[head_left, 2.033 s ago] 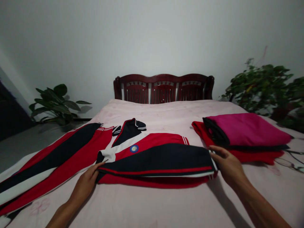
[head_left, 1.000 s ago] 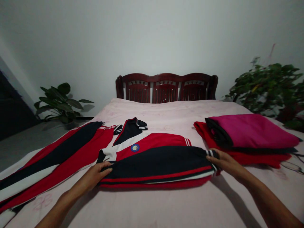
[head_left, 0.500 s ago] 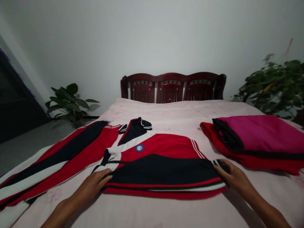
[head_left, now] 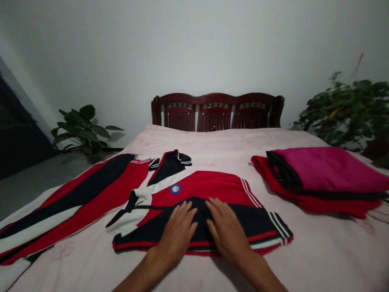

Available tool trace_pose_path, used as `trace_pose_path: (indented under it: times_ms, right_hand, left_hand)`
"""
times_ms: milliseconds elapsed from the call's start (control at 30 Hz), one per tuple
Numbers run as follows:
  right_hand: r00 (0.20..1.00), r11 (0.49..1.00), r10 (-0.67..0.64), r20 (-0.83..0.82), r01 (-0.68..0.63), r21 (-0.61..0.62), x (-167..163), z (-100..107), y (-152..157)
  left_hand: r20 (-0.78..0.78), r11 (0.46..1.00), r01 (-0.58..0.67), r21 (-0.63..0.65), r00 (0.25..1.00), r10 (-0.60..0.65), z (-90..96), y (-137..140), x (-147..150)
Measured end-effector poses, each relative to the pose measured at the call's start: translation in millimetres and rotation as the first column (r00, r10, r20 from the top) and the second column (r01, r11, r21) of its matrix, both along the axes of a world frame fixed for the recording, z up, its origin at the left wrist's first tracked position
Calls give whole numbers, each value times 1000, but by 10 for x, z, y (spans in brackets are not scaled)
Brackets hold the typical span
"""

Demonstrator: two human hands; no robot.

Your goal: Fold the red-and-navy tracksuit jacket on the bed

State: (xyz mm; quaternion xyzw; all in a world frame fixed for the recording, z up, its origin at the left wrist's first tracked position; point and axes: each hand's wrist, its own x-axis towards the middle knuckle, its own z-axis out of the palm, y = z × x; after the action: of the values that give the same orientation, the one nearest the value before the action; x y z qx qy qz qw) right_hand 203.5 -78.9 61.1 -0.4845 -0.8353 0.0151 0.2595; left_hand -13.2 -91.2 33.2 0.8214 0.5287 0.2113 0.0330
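A red, navy and white zip jacket lies on the bed in front of me, its white collar to the left and its striped hem to the right. A round blue badge sits on its chest. The near side is folded over, while one far sleeve sticks out beyond the body. My left hand rests flat on the navy panel, fingers spread. Beside it, my right hand also lies flat on the jacket with its fingers apart. Neither hand grips the cloth.
Matching track pants lie to the left. At the right is a stack of folded garments, magenta over red. Pink bedding covers the bed up to a dark wooden headboard. Potted plants stand on both sides.
Both hands have let go of the jacket's near edge at collar and hem and moved inward to its middle, where they lie flat. The folded part now rests flatter on the bed.
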Motion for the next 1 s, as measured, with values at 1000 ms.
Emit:
trace_pose_path:
  times_ms: [1000]
  right_hand:
    - [818,814,-550,169,571,-112,1322,-493,293]
  left_hand:
    - [-330,924,-383,-23,875,355,-260,154,-693]
